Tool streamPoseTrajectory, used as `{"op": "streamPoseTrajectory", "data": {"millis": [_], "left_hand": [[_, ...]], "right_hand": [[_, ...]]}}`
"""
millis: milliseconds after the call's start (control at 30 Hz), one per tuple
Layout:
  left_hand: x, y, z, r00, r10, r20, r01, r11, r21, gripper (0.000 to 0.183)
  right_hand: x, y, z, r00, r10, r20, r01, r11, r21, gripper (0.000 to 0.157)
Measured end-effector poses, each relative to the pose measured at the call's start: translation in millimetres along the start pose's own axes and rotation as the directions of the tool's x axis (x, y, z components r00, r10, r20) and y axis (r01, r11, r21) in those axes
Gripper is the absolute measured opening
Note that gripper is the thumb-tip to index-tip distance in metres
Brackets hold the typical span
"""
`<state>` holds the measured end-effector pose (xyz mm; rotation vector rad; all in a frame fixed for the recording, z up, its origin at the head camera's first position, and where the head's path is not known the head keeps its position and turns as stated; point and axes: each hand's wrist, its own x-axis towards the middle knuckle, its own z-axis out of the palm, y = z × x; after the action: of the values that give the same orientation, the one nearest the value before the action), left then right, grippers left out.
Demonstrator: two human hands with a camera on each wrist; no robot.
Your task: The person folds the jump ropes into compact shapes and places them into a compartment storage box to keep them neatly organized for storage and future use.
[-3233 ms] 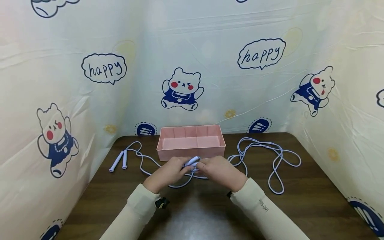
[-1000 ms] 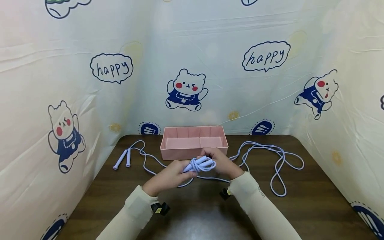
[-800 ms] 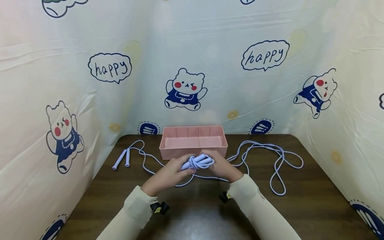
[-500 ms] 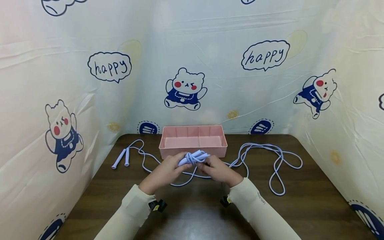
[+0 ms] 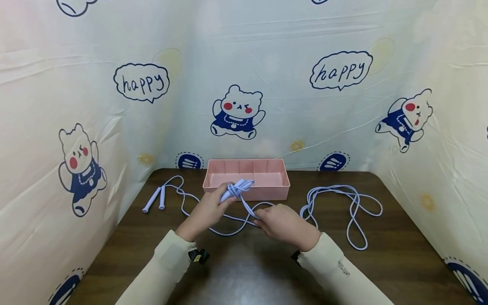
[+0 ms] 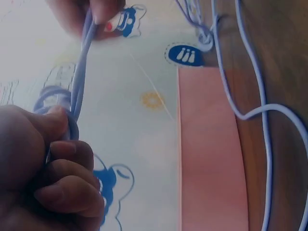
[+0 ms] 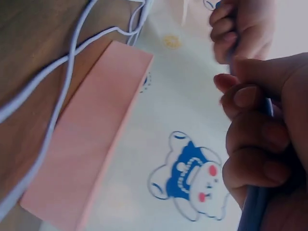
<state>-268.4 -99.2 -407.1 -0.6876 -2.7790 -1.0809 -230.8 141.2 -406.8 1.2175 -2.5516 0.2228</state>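
In front of the pink box, my left hand (image 5: 207, 212) grips a lavender jump rope (image 5: 241, 186), its handles bundled together with cord wound around them. From that bundle a doubled length of cord (image 5: 248, 208) runs down to my right hand (image 5: 286, 224), whose fingers pinch it. The left wrist view shows the cord stretched straight between both hands, with the left fingers (image 6: 72, 192) curled round the bundle. Curled right fingers (image 7: 255, 139) hold the cord in the right wrist view. The palms hide part of the rope.
The pink divided box (image 5: 272, 194) stands at the back of the brown table (image 5: 244, 271). Two lavender handles (image 5: 152, 199) of a jump rope lie at the left. Loose loops of cord (image 5: 354, 197) lie at the right, and more cord crosses under the hands.
The right hand has drawn away from the bundle, toward the lower right, pulling cord taut. The left hand has lifted the bundle up and left. Earlier both hands were together at it.
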Motion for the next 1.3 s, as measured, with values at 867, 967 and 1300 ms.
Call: {"op": "streamPoseTrajectory", "data": {"millis": [867,967,1300], "left_hand": [[-14.8,24.6,-0.3,0.904,0.195,0.381,-0.233,0.971,0.056,0.045],[-17.3,27.4,-3.3,0.894,0.237,0.380,-0.258,0.966,0.006,0.043],[-24.5,25.6,-13.6,0.901,0.323,0.290,-0.307,0.946,-0.099,0.036]], "right_hand": [[23,20,-50.8,0.989,-0.097,-0.113,0.095,0.995,-0.023,0.016],[23,28,-44.2,0.990,-0.066,-0.125,0.084,0.986,0.147,0.017],[20,44,-18.9,0.997,-0.014,-0.076,0.043,0.915,0.401,0.019]]}}
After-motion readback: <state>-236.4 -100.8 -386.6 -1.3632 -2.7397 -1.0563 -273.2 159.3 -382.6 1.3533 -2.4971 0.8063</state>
